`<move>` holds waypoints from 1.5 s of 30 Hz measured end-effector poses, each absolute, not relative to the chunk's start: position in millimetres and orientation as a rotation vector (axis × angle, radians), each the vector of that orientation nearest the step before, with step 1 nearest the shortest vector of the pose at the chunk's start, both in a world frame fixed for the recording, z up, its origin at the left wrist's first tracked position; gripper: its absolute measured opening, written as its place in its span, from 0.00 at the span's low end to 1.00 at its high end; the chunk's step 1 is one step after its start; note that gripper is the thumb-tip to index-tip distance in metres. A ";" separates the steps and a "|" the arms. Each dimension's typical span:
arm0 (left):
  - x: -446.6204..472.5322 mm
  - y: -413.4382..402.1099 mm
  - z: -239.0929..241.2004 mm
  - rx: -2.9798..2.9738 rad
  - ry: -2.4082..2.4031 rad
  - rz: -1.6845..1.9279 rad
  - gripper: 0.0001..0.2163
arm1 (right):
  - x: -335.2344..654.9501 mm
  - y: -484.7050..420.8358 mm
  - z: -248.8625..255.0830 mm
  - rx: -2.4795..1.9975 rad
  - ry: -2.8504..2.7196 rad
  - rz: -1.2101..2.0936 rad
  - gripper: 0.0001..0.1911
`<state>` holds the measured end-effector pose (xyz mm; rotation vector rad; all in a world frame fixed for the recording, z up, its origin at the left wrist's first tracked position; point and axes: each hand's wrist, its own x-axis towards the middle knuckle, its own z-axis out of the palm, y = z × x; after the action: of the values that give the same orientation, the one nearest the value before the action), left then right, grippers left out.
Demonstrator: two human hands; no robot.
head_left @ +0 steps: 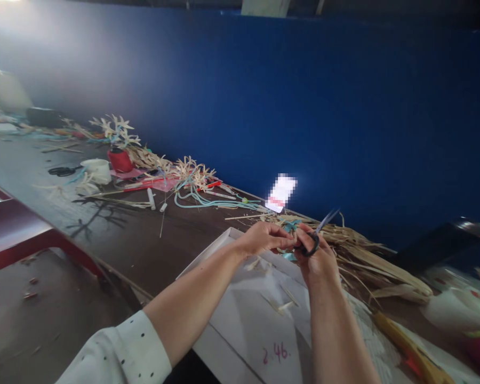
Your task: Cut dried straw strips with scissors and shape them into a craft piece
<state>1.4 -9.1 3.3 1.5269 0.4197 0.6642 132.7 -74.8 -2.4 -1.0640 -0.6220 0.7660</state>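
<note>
My left hand (264, 238) is closed in a pinch on a small piece of teal ribbon and dried straw (290, 226), held above a white board (260, 314). My right hand (318, 261) grips black-handled scissors (315, 237), fingers through the loops, with the blades pointing up and right beside the teal piece. Both hands meet over the far edge of the board, close to a heap of dried husk strips (368, 261).
A long dark table (144, 234) runs along a blue wall. On it lie straw flowers (192, 173), a red pot (120, 159), a white bowl (96, 168), teal cords (212, 202) and another pair of scissors (62, 171). A red stool (16, 229) stands at the left.
</note>
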 end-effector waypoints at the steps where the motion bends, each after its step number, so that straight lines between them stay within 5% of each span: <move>1: 1.3 -9.4 3.3 1.532 0.424 0.665 0.18 | 132.9 -74.7 -2.5 -1.053 -0.616 0.759 0.20; 35: 3.3 -5.8 4.0 1.512 0.601 0.673 0.18 | 139.0 -77.3 3.7 -1.087 -0.418 0.486 0.18; 45: -4.5 -10.6 5.0 2.045 0.401 0.344 0.11 | 145.6 -77.8 3.5 -1.007 -0.413 0.380 0.18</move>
<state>-4.5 -10.6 5.0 2.0455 0.4014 0.3440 145.6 -77.8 3.5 -1.0066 -0.4130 0.3802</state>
